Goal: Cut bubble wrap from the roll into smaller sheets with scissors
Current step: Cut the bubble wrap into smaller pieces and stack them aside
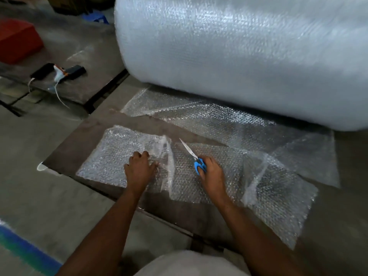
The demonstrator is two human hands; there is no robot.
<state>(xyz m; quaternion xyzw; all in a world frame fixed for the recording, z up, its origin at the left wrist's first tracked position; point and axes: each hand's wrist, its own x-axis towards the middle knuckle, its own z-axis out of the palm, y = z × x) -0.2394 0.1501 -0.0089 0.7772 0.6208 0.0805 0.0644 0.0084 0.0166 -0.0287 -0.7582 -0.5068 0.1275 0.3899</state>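
A huge roll of bubble wrap [249,56] lies across the back. A length of wrap [229,120] runs from under it toward me over a dark board [79,136]. A wedge-shaped gap opens in the sheet from the left. My left hand [139,170] grips a bunched fold of the near sheet [111,154]. My right hand [212,176] holds blue-handled scissors [194,156], with the blades together and pointing up-left at the sheet's edge.
Dark devices with a white cable [57,73] lie on a plastic-covered surface at the left. A red box [17,42] sits at the far left. Grey floor [29,156] surrounds the board. A blue and green strip [25,251] crosses the bottom left corner.
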